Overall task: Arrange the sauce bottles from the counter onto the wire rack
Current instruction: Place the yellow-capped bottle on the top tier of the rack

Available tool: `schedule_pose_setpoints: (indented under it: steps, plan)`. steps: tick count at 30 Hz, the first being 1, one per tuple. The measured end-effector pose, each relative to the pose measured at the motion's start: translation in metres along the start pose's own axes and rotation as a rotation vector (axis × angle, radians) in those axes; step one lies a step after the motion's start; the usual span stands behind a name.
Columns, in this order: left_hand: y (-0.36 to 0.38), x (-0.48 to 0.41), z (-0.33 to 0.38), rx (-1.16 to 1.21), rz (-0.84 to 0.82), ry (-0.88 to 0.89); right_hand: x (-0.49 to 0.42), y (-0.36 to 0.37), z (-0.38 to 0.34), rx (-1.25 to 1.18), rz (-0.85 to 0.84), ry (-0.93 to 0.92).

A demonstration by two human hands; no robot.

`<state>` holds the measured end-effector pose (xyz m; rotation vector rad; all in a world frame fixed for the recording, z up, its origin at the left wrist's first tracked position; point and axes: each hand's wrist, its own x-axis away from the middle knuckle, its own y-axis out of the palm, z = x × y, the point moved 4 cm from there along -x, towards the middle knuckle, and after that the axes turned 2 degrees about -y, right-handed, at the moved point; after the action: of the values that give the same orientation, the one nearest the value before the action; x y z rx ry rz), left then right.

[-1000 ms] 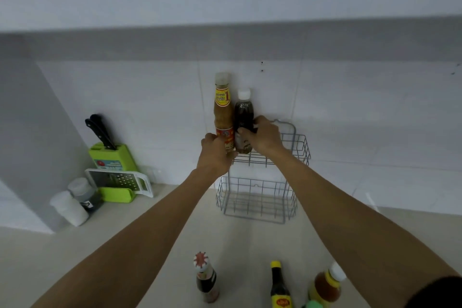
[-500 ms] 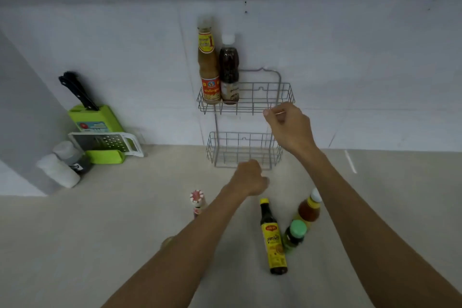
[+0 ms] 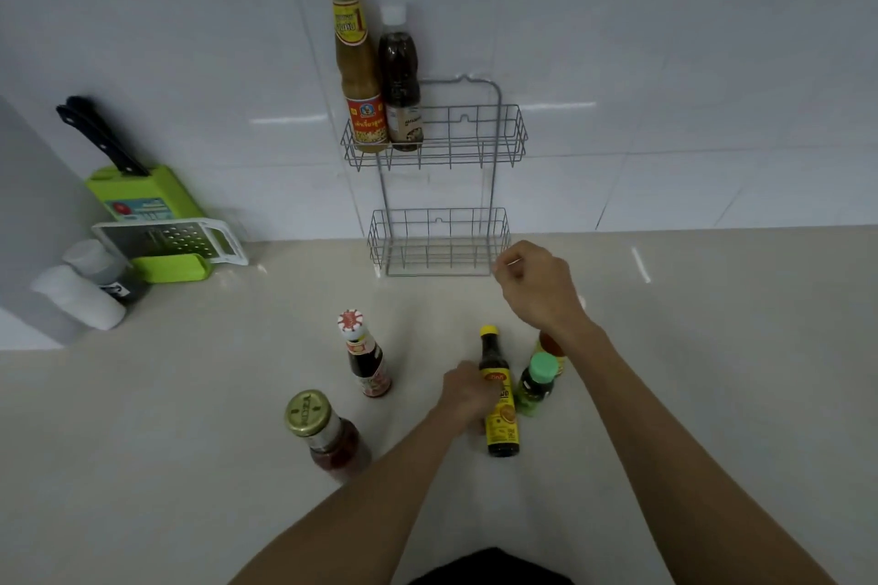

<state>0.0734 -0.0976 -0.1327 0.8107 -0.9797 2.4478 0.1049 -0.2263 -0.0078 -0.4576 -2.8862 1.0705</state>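
Observation:
A two-tier wire rack (image 3: 494,138) hangs on the tiled wall. Its upper basket holds a tall tan sauce bottle (image 3: 358,76) and a dark bottle with a white cap (image 3: 400,86) at the left end; the lower basket (image 3: 439,245) holds nothing. On the counter stand a yellow-capped dark bottle (image 3: 500,413), a green-capped bottle (image 3: 536,385), an orange bottle (image 3: 552,347) partly hidden by my right wrist, a red-and-white-capped bottle (image 3: 366,359) and a gold-lidded red sauce bottle (image 3: 328,435). My left hand (image 3: 468,394) is wrapped around the yellow-capped bottle's left side. My right hand (image 3: 534,285) hovers loosely curled, holding nothing.
A green knife block (image 3: 142,195) with black-handled knives and a white grater (image 3: 171,242) stand at the back left. Two white-and-grey shakers (image 3: 90,285) sit beside them, against a grey side wall. The beige counter (image 3: 712,371) stretches to the right.
Both hands left the two bottles on the upper basket and came down. My left hand reached the yellow-capped bottle; my right hand dropped from the rack's rim to above the counter bottles.

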Motion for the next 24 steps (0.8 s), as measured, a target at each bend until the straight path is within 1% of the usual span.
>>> schedule_pose_setpoints:
  steps: [2, 5, 7, 9, 10, 11, 13, 14, 16, 21, 24]
  plan:
    - [-0.003, -0.002, -0.007, 0.057, 0.015, 0.002, 0.002, 0.006, 0.002, 0.03, -0.049, 0.003]
    - [-0.016, -0.004, -0.009, 0.174, 0.053, 0.065, 0.002, 0.011, 0.007, 0.082, -0.115, 0.04]
    - [-0.033, -0.002, 0.001, 0.25, 0.092, 0.154, 0.002, 0.013, 0.009, 0.148, -0.171, 0.077]
    - [-0.057, 0.002, 0.02, 0.319, 0.142, 0.262, 0.001, 0.015, 0.006, 0.23, -0.263, 0.098]
    - [-0.072, 0.007, 0.032, 0.342, 0.172, 0.32, 0.0, 0.015, 0.002, 0.208, -0.314, 0.096]
    - [-0.087, 0.012, 0.045, 0.356, 0.201, 0.38, -0.002, 0.014, -0.003, 0.106, -0.356, 0.104]
    - [-0.12, 0.025, 0.072, 0.35, 0.258, 0.504, -0.008, 0.003, -0.02, -0.21, -0.393, 0.136]
    - [-0.136, 0.033, 0.086, 0.342, 0.279, 0.559, -0.013, -0.005, -0.031, -0.315, -0.379, 0.122]
    - [-0.164, 0.044, 0.108, 0.319, 0.309, 0.637, -0.027, -0.022, -0.055, -0.38, -0.329, 0.039]
    - [-0.224, 0.06, 0.154, 0.263, 0.353, 0.784, -0.071, -0.046, -0.114, -0.33, -0.165, -0.152]
    - [-0.252, 0.067, 0.178, 0.176, 0.447, 0.82, -0.1, -0.055, -0.144, -0.237, -0.001, -0.253]
